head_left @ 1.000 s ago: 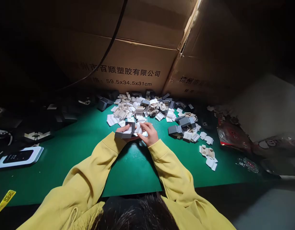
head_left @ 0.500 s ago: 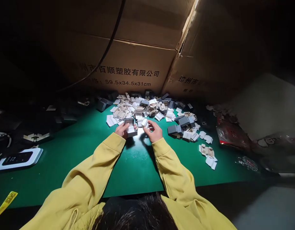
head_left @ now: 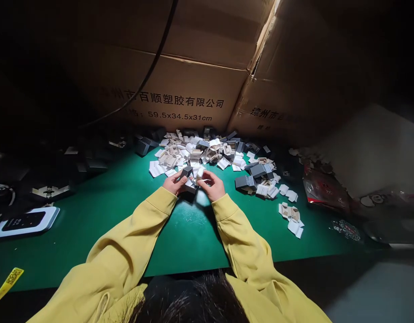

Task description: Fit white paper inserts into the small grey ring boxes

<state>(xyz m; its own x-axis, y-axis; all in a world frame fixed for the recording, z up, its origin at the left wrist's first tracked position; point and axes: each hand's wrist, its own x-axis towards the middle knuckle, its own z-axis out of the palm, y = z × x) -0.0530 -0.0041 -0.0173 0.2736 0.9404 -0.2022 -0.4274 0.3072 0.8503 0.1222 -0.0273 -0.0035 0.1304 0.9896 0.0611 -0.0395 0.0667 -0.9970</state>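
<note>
My left hand (head_left: 174,182) is closed on a small dark grey hinged box (head_left: 187,171), which stands open and tilted above the green table. In my right hand (head_left: 212,185), a folded white card insert (head_left: 200,173) is pinched between thumb and fingers, right beside the box's opening. Whether the insert touches the inside of the box I cannot tell. Just behind both hands lies a heap of white and tan folded card inserts (head_left: 171,158), with several dark boxes among them.
More grey boxes (head_left: 259,170) and loose card pieces (head_left: 291,211) lie to the right. A white device (head_left: 27,222) with a dark screen sits on the green table (head_left: 126,197) at left. Large cardboard cartons (head_left: 187,76) stand behind, and a black cable (head_left: 156,56) hangs before them.
My right hand has moved left with the card insert, up to the box. My left hand has turned the box, so its lid now slants toward the right.
</note>
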